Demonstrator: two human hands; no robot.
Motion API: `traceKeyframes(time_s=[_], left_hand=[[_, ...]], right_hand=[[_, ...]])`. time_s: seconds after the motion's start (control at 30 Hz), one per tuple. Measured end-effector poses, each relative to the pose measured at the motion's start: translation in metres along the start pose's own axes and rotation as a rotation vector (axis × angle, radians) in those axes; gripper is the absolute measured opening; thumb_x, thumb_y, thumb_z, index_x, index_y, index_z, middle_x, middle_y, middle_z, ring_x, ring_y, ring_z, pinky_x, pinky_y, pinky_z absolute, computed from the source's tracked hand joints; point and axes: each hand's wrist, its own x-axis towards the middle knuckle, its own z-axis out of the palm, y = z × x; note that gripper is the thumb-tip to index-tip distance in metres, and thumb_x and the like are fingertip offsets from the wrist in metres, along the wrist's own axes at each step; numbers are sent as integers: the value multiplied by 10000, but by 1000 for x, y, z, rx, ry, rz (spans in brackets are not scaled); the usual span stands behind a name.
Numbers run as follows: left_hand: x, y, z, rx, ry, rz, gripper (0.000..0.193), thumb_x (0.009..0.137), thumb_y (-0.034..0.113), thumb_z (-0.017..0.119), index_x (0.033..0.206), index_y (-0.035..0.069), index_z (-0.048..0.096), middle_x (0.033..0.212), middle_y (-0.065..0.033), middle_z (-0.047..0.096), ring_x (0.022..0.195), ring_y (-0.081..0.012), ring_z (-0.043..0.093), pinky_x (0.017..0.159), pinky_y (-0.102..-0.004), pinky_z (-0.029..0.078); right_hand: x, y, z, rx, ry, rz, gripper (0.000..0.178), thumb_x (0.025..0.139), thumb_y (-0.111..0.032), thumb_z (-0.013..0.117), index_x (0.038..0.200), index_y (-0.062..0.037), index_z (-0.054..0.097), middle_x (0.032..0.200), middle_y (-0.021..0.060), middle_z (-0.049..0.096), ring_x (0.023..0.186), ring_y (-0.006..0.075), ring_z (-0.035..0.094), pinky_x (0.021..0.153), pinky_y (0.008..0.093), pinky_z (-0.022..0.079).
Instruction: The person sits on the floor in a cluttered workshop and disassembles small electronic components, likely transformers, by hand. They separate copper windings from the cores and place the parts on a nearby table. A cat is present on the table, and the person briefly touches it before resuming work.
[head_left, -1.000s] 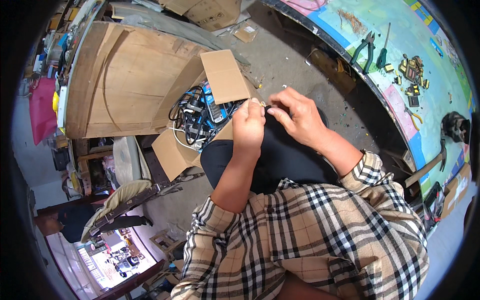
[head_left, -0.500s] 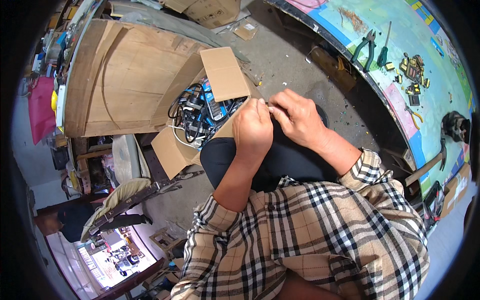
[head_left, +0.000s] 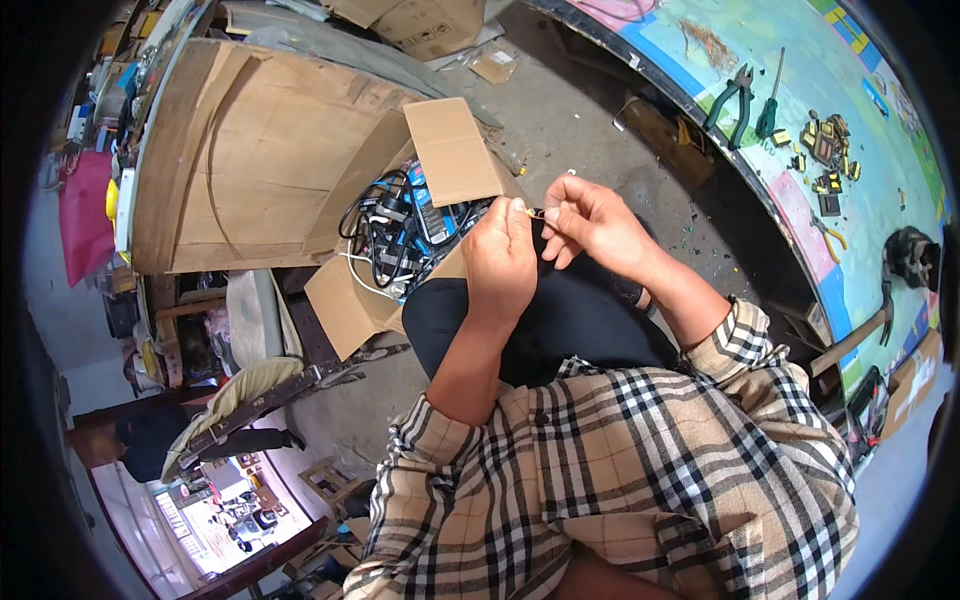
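Note:
Above my lap, my left hand [head_left: 500, 250] pinches a tiny yellowish part [head_left: 531, 212] between thumb and fingers; most of it is hidden by the fingertips. A short, thin reddish wire [head_left: 541, 214] spans the gap to my right hand [head_left: 600, 230]. The right thumb and forefinger close on that wire, while the other fingers curl loosely below. Just past my left hand stands an open cardboard box [head_left: 455, 150], filled with black cables and adapters [head_left: 390, 220] and a blue package [head_left: 432, 205].
At the right, a workbench [head_left: 760, 110] carries pliers [head_left: 738, 105], a screwdriver [head_left: 770, 105], several small yellow-and-black transformers [head_left: 826, 140], copper wire strands [head_left: 706, 42], yellow-handled cutters [head_left: 828, 238] and a hammer [head_left: 860, 335]. A wooden panel [head_left: 280, 160] leans behind the box. Another person [head_left: 150, 440] is at lower left.
My right hand has drawn slightly away from the left and its lower fingers have loosened. The yellowish part and the wire between the hands now show.

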Motion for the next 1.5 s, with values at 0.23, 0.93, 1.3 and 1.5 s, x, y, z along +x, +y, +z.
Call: traceKeyframes(time_s=[0.23, 0.93, 1.3, 1.5], left_hand=[[1, -3, -4, -436, -129, -362, 318, 987, 163, 450, 716, -2, 455, 598, -25, 422, 582, -91, 387, 518, -313, 362], [2, -6, -2, 487, -1, 21, 263, 942, 201, 497, 759, 18, 545, 633, -218, 563, 633, -430, 575, 562, -497, 432], [-6, -44, 4, 87, -63, -232, 282, 959, 227, 453, 846, -4, 569, 727, -198, 592, 685, -316, 586, 633, -432, 448], [-1, -33, 5, -782, -247, -726, 267, 967, 251, 474, 733, 124, 491, 562, 44, 420, 412, -51, 337, 342, -221, 242]], right_hand=[[-6, -12, 6, -410, 61, -259, 66, 928, -32, 537, 921, 27, 565, 774, 40, 575, 649, 91, 620, 532, 230, 500], [-5, -13, -26, -672, 301, -271, 100, 872, -119, 624, 916, -30, 610, 817, 53, 613, 711, 159, 612, 609, 273, 470], [-6, -10, 35, -1178, 258, -725, 116, 775, -42, 660, 806, -51, 549, 690, 133, 515, 604, 334, 572, 545, 408, 464], [-8, 8, 28, -730, 265, -456, 126, 921, -64, 540, 803, -37, 507, 596, 95, 521, 472, 212, 551, 443, 341, 434]])
